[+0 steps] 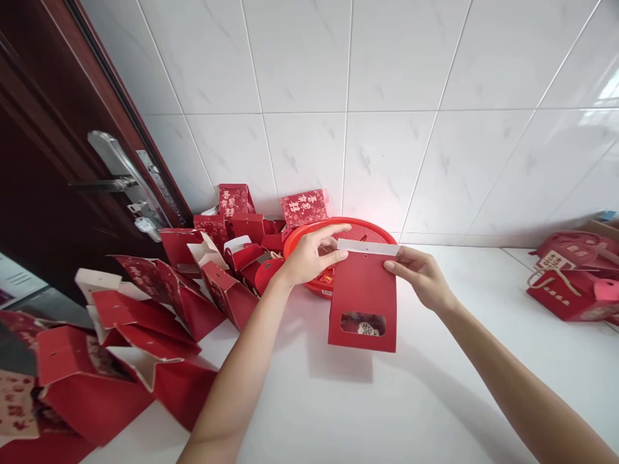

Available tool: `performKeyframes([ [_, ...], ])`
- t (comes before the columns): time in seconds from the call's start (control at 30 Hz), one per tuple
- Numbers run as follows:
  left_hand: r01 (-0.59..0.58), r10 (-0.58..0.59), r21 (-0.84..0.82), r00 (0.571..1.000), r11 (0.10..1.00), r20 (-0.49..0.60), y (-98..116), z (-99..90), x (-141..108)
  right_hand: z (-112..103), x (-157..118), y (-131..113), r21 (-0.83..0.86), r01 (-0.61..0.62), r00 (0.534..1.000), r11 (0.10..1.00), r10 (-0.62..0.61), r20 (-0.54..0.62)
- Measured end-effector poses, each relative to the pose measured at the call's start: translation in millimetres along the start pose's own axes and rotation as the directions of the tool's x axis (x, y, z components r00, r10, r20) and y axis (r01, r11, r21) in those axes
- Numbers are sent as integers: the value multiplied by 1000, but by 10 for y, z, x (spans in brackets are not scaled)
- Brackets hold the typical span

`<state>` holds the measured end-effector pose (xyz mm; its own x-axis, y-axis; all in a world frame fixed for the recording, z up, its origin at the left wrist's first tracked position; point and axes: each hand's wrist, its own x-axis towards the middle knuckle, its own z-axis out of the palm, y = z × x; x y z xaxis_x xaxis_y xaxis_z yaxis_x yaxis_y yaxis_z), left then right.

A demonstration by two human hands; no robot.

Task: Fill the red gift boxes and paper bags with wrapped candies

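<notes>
Between my hands hangs a red paper gift box (365, 283), raised above the white table, with a cut-out window near its lower end and a pale flap along its top. My left hand (314, 254) pinches the upper left corner, thumb in front and the index finger stretched out. At the upper right edge, my right hand (418, 274) grips the box between thumb and fingers. Behind it stands a red plastic basket (372, 227), partly covered by the box and my left hand. Small red items show inside the basket.
Many red paper boxes (155, 341), several with open tops, crowd the left side. A patterned box (304, 207) leans by the tiled wall (304, 154). Red boxes with string handles (570, 293) sit at the far right. A dark door (58, 129) with a metal handle stands left.
</notes>
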<state>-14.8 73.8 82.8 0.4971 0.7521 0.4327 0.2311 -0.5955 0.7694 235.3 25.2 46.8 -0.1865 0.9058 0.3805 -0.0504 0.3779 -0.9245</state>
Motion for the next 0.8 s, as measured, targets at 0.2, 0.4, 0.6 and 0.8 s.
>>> performKeyframes([
  [0.2,22,-13,-112,997,994,76,40,42,21,-3,41,-89,-121,160,978,980,-174,-114],
  [0.4,10,-11,-134,1000,991,-8,68,128,24,-18,29,-50,-107,189,970,976,-202,-135],
  [0.6,-23,11,-157,997,987,-80,38,187,33,-56,13,-78,-120,201,969,972,-215,-124],
  [0.8,-120,100,-118,982,986,-162,23,246,34,-90,15,-74,-119,249,947,961,-267,-180],
])
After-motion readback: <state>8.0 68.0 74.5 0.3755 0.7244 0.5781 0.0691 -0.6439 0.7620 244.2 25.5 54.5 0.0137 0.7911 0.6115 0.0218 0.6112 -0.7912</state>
